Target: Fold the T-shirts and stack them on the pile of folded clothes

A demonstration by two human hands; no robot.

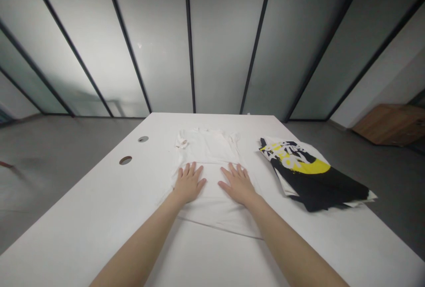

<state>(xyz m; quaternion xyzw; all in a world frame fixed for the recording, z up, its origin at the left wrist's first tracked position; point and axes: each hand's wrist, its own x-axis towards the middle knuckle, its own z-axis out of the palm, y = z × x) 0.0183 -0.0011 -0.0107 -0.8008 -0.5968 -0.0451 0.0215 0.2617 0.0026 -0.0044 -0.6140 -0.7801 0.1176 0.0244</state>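
A white T-shirt (212, 209) lies spread on a white table, its collar and sleeves at the far end and its hem toward me. My left hand (189, 183) rests flat on the left side of the shirt, fingers spread. On the shirt's right side my right hand (238, 183) also lies palm down with its fingers apart. Both hands touch the cloth at about its middle, and neither grips it. Small wrinkles show around the sleeves and under the hands.
To the right lies a stack of folded garments (318, 180), the top one black, yellow and white. Two round holes, a nearer one (125, 160) and a farther one (143, 139), pierce the table (99, 207) at left. Frosted glass panels (219, 43) stand behind; a wooden piece (388, 123) is far right.
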